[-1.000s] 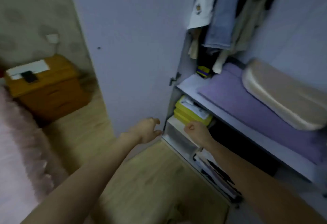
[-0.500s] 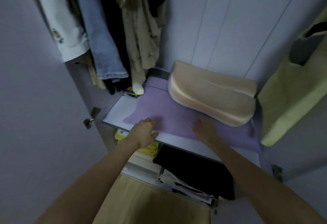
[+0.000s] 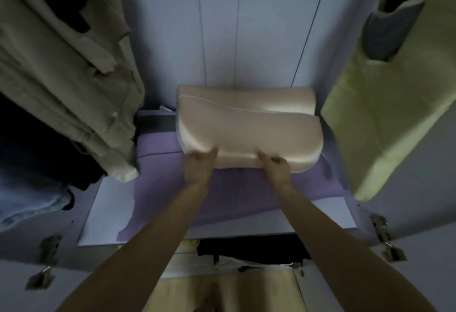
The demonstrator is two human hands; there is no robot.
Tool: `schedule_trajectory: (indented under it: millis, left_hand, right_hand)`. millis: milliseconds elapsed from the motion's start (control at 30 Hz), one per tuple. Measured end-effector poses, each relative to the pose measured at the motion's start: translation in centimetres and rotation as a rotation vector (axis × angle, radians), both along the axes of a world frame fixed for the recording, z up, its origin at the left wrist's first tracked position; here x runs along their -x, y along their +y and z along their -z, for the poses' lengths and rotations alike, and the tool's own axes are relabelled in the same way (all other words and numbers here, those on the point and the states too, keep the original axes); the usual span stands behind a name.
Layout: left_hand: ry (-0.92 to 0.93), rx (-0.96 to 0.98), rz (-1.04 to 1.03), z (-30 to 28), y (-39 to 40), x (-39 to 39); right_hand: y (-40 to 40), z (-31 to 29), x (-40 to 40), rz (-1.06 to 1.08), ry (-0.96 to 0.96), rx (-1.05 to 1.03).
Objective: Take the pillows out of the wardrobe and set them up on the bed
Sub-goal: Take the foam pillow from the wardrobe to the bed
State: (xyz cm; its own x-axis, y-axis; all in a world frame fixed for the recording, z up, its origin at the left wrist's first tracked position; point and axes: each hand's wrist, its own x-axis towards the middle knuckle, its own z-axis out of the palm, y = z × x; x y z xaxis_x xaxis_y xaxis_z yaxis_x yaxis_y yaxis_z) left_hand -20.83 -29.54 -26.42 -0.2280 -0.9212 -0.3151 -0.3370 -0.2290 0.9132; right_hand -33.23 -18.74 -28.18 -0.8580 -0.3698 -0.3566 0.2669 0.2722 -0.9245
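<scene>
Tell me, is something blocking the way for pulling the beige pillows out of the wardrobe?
Nothing visible does. Both hands, left hand and right hand, already grip the front edge of the beige satin contoured pillows; hanging clothes flank the sides only.

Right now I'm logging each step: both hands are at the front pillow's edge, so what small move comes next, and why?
Probably draw the front pillow forward off the purple cloth. The left hand and right hand already grip its near edge, and a second pillow lies behind it.

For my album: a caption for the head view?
Both hands grip the front pillow on the wardrobe shelf.
</scene>
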Motion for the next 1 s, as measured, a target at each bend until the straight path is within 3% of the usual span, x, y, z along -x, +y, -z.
schedule_trajectory:
  millis: [67, 100, 200, 433, 567, 767, 867, 933, 1000]
  left_hand:
    - [0.222, -0.42, -0.06, 1.3, 0.5, 1.0]
    - [0.273, -0.526, -0.076, 1.8, 0.6, 1.6]
    - [0.425, -0.631, -0.133, 3.3, 0.3, 3.5]
    - [0.449, -0.518, -0.445, 3.4, -1.0, 7.1]
    - [0.492, -0.538, -0.462, 2.6, -2.2, 7.8]
    - [0.407, -0.333, -0.478, 1.4, -0.8, 7.2]
    - [0.448, -0.268, -0.503, -0.5, 1.2, 6.8]
    - [0.535, -0.229, -0.477, -2.5, 2.1, 6.4]
    - [0.62, -0.172, -0.453, -4.8, 3.0, 5.6]
  right_hand:
    - [-1.0, 0.3, -0.4, 0.067, -0.33, 0.093]
    - [-1.4, 0.6, -0.5, 0.081, -0.433, 0.135]
    - [-2.5, 1.4, -0.2, 0.152, -0.576, 0.32]
    - [-4.4, 2.1, 2.4, 0.221, -0.764, 0.696]
    - [-4.9, 1.7, 3.4, 0.243, -0.762, 0.683]
    - [-3.6, 0.8, 3.5, 0.239, -0.688, 0.666]
    - [-2.4, -1.3, 3.3, 0.187, -0.848, 0.784]
    - [-1.4, -2.8, 2.7, 0.119, -0.776, 0.839]
    - [-0.9, -5.1, 2.0, 0.106, -0.584, 0.92]
